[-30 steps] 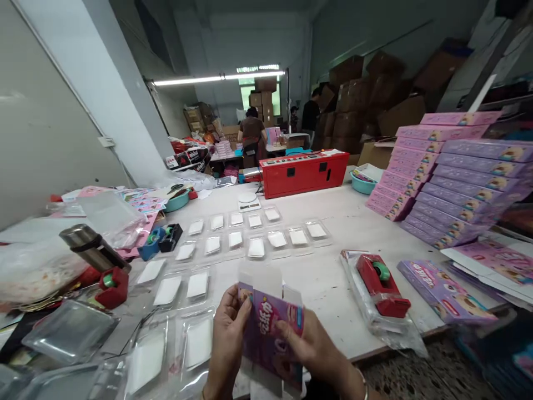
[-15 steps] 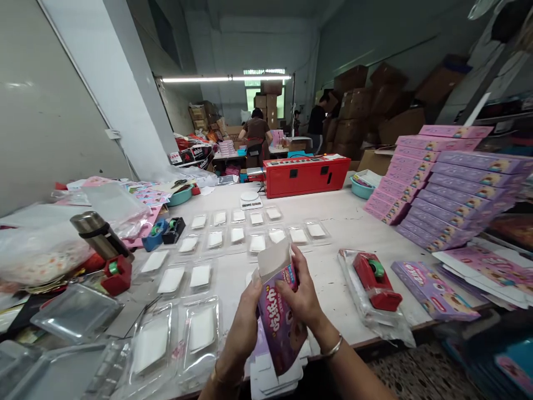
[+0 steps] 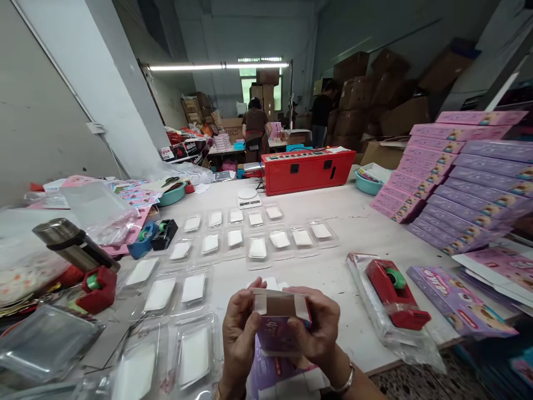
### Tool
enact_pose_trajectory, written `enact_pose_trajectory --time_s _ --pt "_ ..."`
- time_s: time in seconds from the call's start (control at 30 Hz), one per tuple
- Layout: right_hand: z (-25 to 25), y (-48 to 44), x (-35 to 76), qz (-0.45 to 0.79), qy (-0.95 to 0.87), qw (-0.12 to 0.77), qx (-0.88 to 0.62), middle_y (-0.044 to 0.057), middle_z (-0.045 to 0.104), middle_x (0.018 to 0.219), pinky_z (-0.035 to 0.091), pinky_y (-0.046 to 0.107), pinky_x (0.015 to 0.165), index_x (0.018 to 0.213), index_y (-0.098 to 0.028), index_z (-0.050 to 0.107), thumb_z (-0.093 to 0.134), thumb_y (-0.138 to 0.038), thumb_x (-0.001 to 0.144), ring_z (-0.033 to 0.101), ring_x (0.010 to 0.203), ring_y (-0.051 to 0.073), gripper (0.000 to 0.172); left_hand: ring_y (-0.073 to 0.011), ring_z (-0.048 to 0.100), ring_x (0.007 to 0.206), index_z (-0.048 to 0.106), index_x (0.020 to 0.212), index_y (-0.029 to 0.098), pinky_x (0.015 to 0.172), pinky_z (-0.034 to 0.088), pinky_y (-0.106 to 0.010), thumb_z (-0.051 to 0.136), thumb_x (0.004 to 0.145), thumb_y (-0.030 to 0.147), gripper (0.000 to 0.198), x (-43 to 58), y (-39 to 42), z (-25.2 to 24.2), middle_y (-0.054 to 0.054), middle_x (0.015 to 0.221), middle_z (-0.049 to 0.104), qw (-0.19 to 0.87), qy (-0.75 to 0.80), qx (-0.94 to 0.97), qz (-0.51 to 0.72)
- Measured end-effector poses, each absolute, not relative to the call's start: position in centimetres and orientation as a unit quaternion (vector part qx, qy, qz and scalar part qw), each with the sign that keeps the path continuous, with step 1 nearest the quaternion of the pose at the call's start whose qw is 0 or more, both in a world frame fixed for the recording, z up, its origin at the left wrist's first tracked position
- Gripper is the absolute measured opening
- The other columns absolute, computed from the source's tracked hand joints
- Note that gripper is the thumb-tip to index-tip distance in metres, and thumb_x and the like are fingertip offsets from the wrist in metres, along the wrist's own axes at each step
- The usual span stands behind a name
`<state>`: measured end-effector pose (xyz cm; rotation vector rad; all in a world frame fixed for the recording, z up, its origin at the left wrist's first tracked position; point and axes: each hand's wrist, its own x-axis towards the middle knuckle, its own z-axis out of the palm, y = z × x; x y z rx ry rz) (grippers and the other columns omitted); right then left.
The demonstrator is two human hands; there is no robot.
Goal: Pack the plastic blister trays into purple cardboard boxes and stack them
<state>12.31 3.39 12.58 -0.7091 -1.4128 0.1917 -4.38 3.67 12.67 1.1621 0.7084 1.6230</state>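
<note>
small carton (image 3: 277, 333): printed purple card with a slight sheen outside; the open end shows plain brown matt card and white flaps.
blister trays (image 3: 195, 355): thin clear plastic, glossy, catching glare.
flask (image 3: 69, 244): brushed metal with a dull shine.
tape dispenser (image 3: 395, 291): hard red plastic, smooth and glossy.
bag (image 3: 420, 347): clear film, crinkled and shiny.
table (image 3: 358, 222): pale top, smooth and matt.
stacked boxes (image 3: 458, 183): pink and lilac printed card, satin finish.
shipping cartons (image 3: 375, 83): brown card, matt.
bracelet (image 3: 345, 382): polished metal.

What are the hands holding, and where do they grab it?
A purple box, open end up. The left hand grips its left side, the right hand its right side.
</note>
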Motion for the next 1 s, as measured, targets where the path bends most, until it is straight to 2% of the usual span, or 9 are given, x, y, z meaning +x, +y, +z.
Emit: enact_pose_trajectory --time_s 0.07,0.17,0.33,0.4,0.53,0.7,0.87,0.93,1.0 --pt "12.9 3.6 12.5 0.086 -0.637 0.699 -0.312 0.007 0.068 0.097 0.063 0.046 0.077 0.123 -0.026 0.057 0.061 -0.046 0.1 0.074 0.091 0.027 0.03 -0.0235 0.072 0.113 0.065 0.127 0.035 0.095 0.057 -0.035 0.07 0.093 0.042 0.035 -3.8 3.9 12.6 -0.003 0.101 0.079 0.517 0.253 0.459 0.677" --pt "13.4 4.0 13.2 0.052 -0.678 0.675 -0.286 0.006 0.064 0.094 0.064 0.046 0.077 0.113 -0.026 0.066 0.059 -0.054 0.1 0.071 0.095 0.028 0.031 -0.0252 0.07 0.114 0.061 0.135 0.03 0.1 0.056 -0.036 0.072 0.086 0.061 0.059 -2.5 4.1 12.5 -0.002 0.088 0.074 0.471 0.234 0.494 0.693" --pt "14.1 4.0 13.7 0.129 -0.664 0.658 -0.332 0.006 0.069 0.096 0.062 0.043 0.08 0.116 -0.025 0.064 0.063 -0.035 0.1 0.069 0.091 0.024 0.019 -0.0152 0.07 0.094 0.053 0.144 0.033 0.086 0.057 -0.025 0.074 0.09 0.034 0.058 -0.7 4.1 13.3 0.001 0.095 0.07 0.357 0.321 0.49 0.728" --pt "14.5 3.8 13.7 0.153 -0.66 0.65 -0.345 0.006 0.07 0.094 0.062 0.043 0.082 0.115 -0.026 0.064 0.064 -0.03 0.099 0.069 0.089 0.023 0.016 -0.0147 0.069 0.09 0.061 0.135 0.032 0.081 0.058 -0.024 0.072 0.092 0.03 0.045 -0.6 4.3 13.9 0.0 0.097 0.07 0.329 0.323 0.504 0.731" --pt "15.4 3.8 13.8 0.167 -0.666 0.642 -0.341 0.004 0.067 0.089 0.061 0.04 0.08 0.099 -0.026 0.067 0.061 -0.026 0.101 0.071 0.094 0.024 0.006 -0.0165 0.069 0.093 0.075 0.091 0.025 0.085 0.059 -0.028 0.069 0.093 0.025 0.006 -1.0 4.7 14.5 -0.002 0.092 0.071 0.298 0.291 0.575 0.704" --pt "15.2 4.3 14.0 0.113 -0.663 0.672 -0.31 0.004 0.068 0.086 0.06 0.045 0.078 0.091 -0.027 0.069 0.066 -0.049 0.098 0.069 0.092 0.026 0.023 -0.0251 0.072 0.105 0.074 0.088 0.025 0.089 0.061 -0.039 0.077 0.088 0.039 0.014 -1.4 5.1 13.9 -0.005 0.096 0.075 0.277 0.264 0.626 0.68" --pt "14.1 4.7 14.3 0.074 -0.66 0.669 -0.333 0.004 0.066 0.079 0.06 0.044 0.077 0.077 -0.025 0.069 0.068 -0.052 0.095 0.068 0.087 0.025 0.033 -0.0232 0.072 0.093 0.07 0.072 0.023 0.082 0.059 -0.036 0.075 0.087 0.027 0.017 -0.9 4.8 13.2 -0.003 0.082 0.073 0.275 0.309 0.618 0.669" --pt "13.6 4.2 14.8 0.094 -0.647 0.657 -0.374 0.01 0.071 0.106 0.06 0.048 0.088 0.099 -0.026 0.074 0.069 -0.061 0.091 0.069 0.108 0.03 0.036 -0.0221 0.07 0.093 0.071 0.073 0.022 0.085 0.057 -0.034 0.076 0.086 0.028 0.015 -1.0 4.8 13.6 -0.003 0.084 0.072 0.286 0.331 0.57 0.696" --pt "13.1 2.8 15.7 0.157 -0.65 0.615 -0.417 0.016 0.063 0.139 0.06 0.05 0.097 0.14 -0.028 0.06 0.072 -0.07 0.083 0.062 0.128 0.035 0.072 -0.02 0.068 0.097 0.072 0.082 0.023 0.089 0.054 -0.032 0.075 0.087 0.033 0.012 -1.2 5.1 14.3 -0.003 0.091 0.071 0.311 0.35 0.459 0.755"
